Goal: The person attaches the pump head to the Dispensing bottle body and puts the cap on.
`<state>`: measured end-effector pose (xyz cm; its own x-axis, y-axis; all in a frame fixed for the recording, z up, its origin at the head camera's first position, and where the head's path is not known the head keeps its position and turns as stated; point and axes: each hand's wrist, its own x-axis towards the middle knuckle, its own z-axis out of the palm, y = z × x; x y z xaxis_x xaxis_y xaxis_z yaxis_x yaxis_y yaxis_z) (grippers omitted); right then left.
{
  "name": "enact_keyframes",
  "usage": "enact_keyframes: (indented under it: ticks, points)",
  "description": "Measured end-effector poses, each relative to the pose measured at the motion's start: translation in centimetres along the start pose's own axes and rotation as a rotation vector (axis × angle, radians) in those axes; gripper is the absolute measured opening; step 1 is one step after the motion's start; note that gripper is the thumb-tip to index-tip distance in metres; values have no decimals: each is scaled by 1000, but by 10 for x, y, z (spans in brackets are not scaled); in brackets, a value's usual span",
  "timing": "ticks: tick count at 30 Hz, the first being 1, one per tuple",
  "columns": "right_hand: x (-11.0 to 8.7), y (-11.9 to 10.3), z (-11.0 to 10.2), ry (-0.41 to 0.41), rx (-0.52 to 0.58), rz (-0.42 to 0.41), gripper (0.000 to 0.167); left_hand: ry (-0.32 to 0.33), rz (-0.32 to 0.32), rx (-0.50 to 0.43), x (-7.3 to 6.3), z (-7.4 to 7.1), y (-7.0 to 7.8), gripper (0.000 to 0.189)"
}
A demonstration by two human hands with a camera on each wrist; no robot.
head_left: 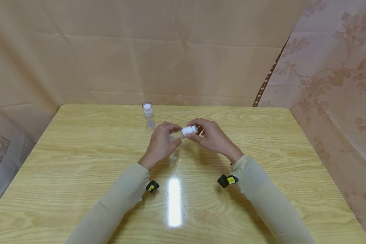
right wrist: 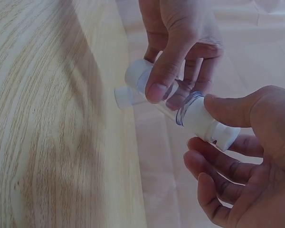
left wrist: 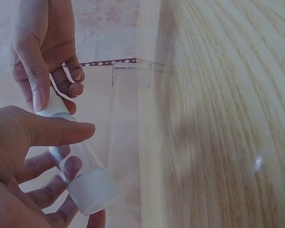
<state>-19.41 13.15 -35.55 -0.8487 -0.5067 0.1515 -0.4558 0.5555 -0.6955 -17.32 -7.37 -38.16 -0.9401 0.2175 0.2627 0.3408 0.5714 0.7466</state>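
A small clear bottle with a white top is held tilted above the table, between both hands. My left hand grips its clear body, thumb on one side and fingers curled on the other. In the left wrist view the bottle's white base shows below the left fingers. My right hand pinches the white top between thumb and fingers. A second clear bottle, also with white parts, stands upright toward the back, left of the hands.
The wood-grain table reflects a bright light strip near its front. A faint clear cylindrical piece shows beyond the bottle in the left wrist view. A beige curtain hangs behind; a floral cloth hangs at right.
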Motion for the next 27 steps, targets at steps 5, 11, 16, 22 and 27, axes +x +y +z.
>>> enact_keyframes:
  ticks: [5, 11, 16, 22, 27]
  points:
    - [0, 1, 0, -6, -6, -3, 29, 1, -2, 0, -1, 0, 0, 36]
    - [0, 1, 0, -4, -14, -40, 37, 1, 1, 4, -1, 0, 0, 36]
    - [0, 1, 1, 2, -19, -48, 31, -1, -3, -3, -1, 0, -1, 37]
    - [0, 0, 2, 6, -18, -36, 26, -9, -2, 10, -2, 0, -1, 36]
    - [0, 0, 3, 12, -15, -40, 24, -15, -2, 25, -2, -1, 0, 37]
